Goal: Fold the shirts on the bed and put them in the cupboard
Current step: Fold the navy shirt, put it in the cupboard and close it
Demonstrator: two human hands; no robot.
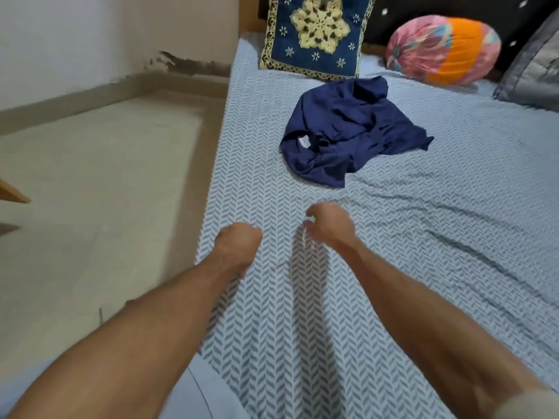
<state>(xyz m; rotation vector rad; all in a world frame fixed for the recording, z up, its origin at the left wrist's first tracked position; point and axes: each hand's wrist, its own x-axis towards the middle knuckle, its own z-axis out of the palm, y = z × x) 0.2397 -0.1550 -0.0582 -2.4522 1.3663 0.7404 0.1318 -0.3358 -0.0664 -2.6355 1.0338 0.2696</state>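
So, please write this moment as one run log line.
left hand: gripping bedsheet | right hand: pinching bedsheet | navy shirt: crumpled, unfolded

No readable text; the navy shirt's (348, 131) white neck label is blurred.

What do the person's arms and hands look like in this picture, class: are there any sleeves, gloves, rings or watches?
Both forearms are bare from the bottom edge of the picture up to the wrists. The left hand and the right hand wear no gloves, and no watch, bracelet or ring shows. A small patch of pale cloth sits at the right arm's lower edge, perhaps a sleeve; it is too cropped to tell.
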